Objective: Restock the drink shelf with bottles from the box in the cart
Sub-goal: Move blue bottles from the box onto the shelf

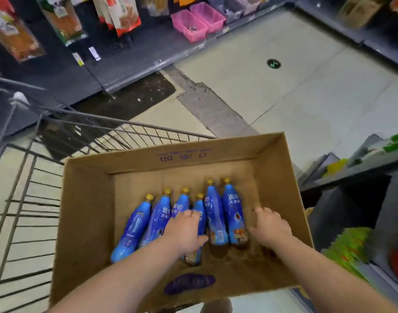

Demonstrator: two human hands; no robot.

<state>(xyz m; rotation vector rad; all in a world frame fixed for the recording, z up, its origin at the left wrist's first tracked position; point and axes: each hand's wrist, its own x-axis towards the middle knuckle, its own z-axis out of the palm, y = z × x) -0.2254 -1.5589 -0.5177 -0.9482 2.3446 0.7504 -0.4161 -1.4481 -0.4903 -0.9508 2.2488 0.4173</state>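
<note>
A brown cardboard box [87, 199] sits in a wire cart [35, 177]. Several blue bottles with yellow caps lie side by side on its floor, from the leftmost bottle [132, 227] to the rightmost bottle [234, 213]. My left hand [184, 231] lies over a middle bottle [199, 204]. Its fingers curl over the top and its thumb presses the bottle's right side. My right hand [270, 227] hovers inside the box just right of the rightmost bottle, fingers apart and holding nothing.
A dark shelf unit [351, 177] with green packs [347, 245] stands close on the right of the box. Across the aisle, hanging snack bags [64, 21] and pink bins [193, 21] line another shelf. A cracked floor patch [204, 102] lies ahead.
</note>
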